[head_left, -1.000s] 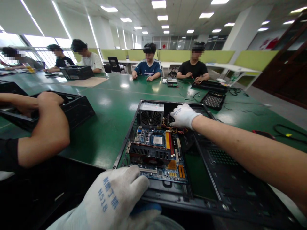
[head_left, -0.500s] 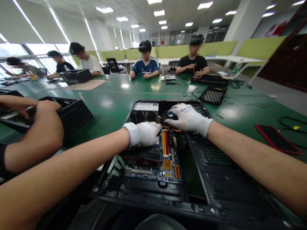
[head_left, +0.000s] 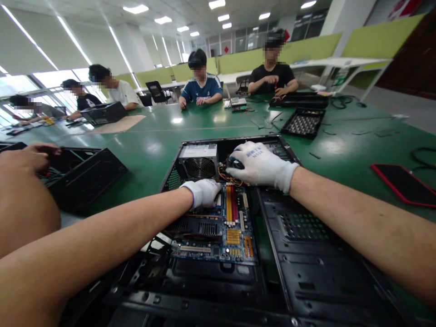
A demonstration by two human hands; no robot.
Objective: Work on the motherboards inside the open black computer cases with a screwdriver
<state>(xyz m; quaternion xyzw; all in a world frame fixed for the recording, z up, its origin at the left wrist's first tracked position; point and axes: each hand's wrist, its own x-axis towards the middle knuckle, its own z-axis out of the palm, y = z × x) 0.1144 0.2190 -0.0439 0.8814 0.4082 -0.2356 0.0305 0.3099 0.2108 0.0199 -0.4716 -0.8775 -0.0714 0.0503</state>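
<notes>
Left hand (head_left: pixel 205 193) and right hand (head_left: pixel 262 164) low inside an uncovered computer case (head_left: pixel 303 272)

At the far left, a co-worker's hand (head_left: pixel 41 155) is at another black case (head_left: pixel 90 181) on the green table (head_left: pixel 150 145). Farther back, a third case (head_left: pixel 105 113) stands near a seated person in white (head_left: pixel 124 94).

In the middle, the wearer's computer case lies flat, its cavity facing up. A power supply (head_left: pixel 199 161) with a round fan grille sits in its far left corner. Just nearer is the white-gloved left hand, low over the blue circuit board (head_left: pixel 225 240), its fingers bent and pointing right; whether it grips anything cannot be told. A black vented card (head_left: pixel 200 228) lies nearer the wearer, and yellow and red memory slots (head_left: pixel 232 204) stand right of the fingers.

Beyond those slots, the gloved right hand curls beside thin coloured cables (head_left: pixel 235 176); its fingertips are partly hidden, so its hold cannot be told.

Farther right lie a black tray (head_left: pixel 304 122) with rounded cells and, at the edge, a red-rimmed black panel (head_left: pixel 405 184).
</notes>
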